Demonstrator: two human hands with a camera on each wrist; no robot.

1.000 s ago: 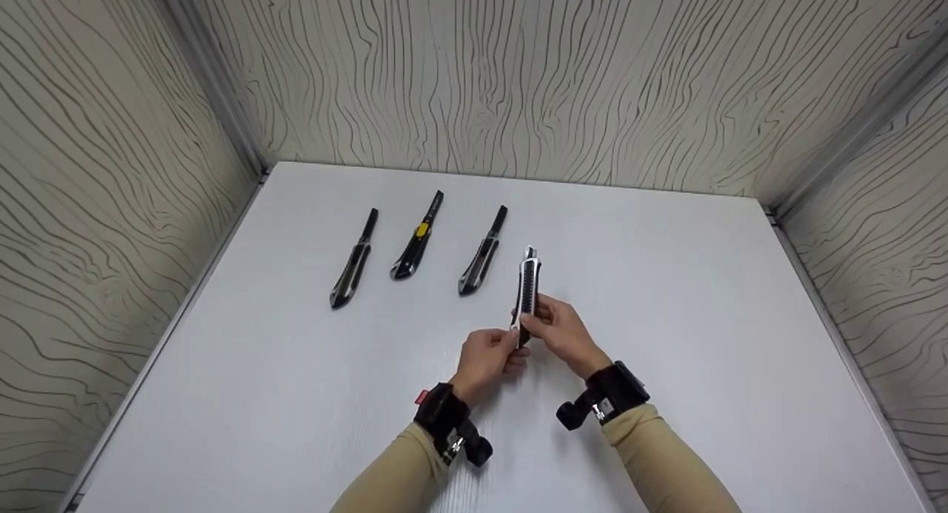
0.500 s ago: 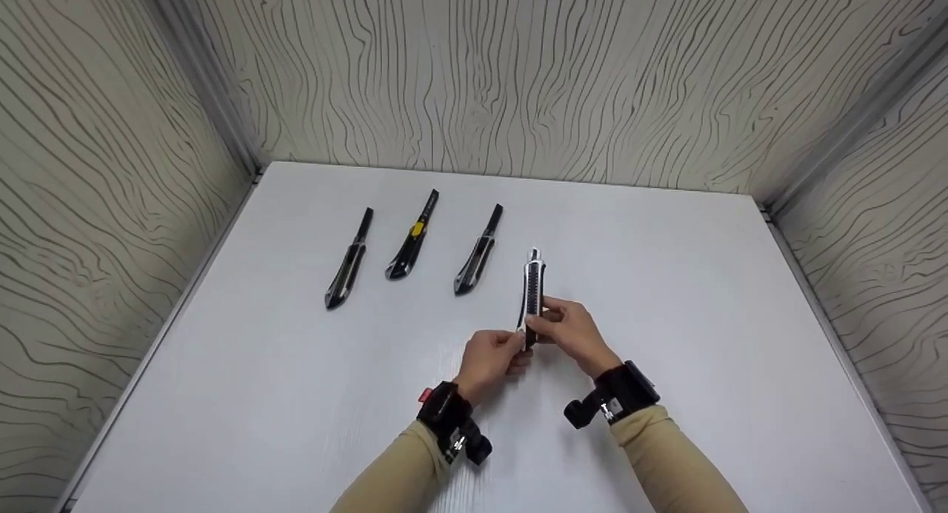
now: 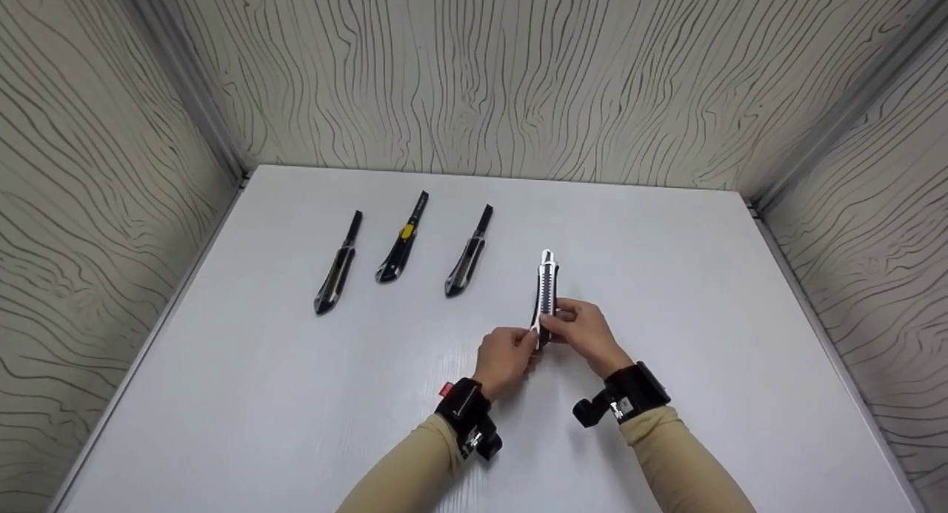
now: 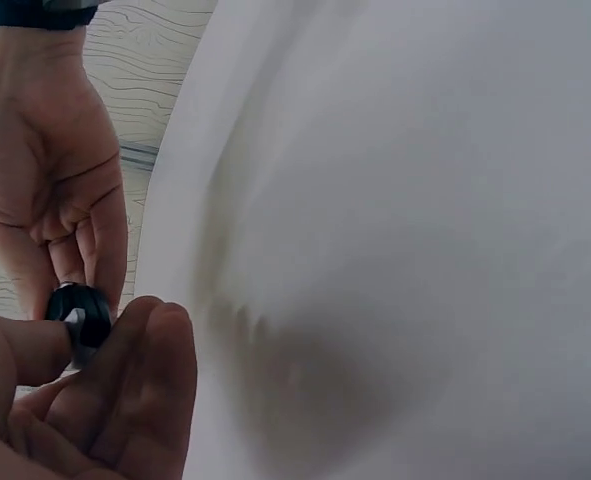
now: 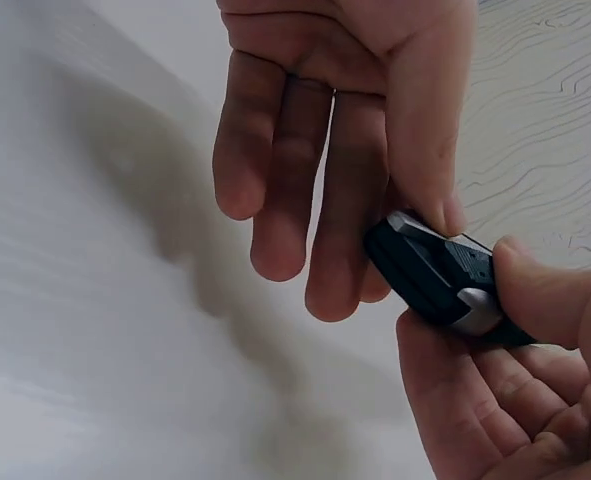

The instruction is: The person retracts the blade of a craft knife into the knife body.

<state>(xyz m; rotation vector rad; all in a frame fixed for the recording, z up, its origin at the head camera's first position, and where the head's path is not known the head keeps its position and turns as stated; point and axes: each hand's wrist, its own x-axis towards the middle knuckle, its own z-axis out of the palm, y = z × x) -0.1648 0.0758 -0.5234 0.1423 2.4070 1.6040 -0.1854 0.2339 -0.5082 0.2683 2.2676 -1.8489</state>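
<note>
In the head view a silver-and-black utility knife [image 3: 547,283] is held upright-looking, its silver tip pointing toward the back wall. My left hand [image 3: 505,359] pinches its black butt end with thumb and fingers. My right hand [image 3: 589,332] grips the lower handle from the right, thumb on the front face. The left wrist view shows the dark end of the knife [image 4: 79,315] between both hands, a shadow on the table beside them. Seen from the right wrist, the left fingers [image 5: 335,215] hang extended while the left thumb presses the knife [image 5: 440,275]; the right thumb lies farther along it.
Three more utility knives lie on the white table [image 3: 703,313]: a dark one [image 3: 339,269] at left, one with a yellow slider [image 3: 402,243], and another dark one [image 3: 468,257] nearest the hands. A wood-patterned wall [image 3: 474,76] stands behind, with more panels at both sides.
Both hands and the held knife have shifted slightly right in the head view, while the lying knives slid a little left in frame. The held knife has turned slightly; the grip looks the same.
</note>
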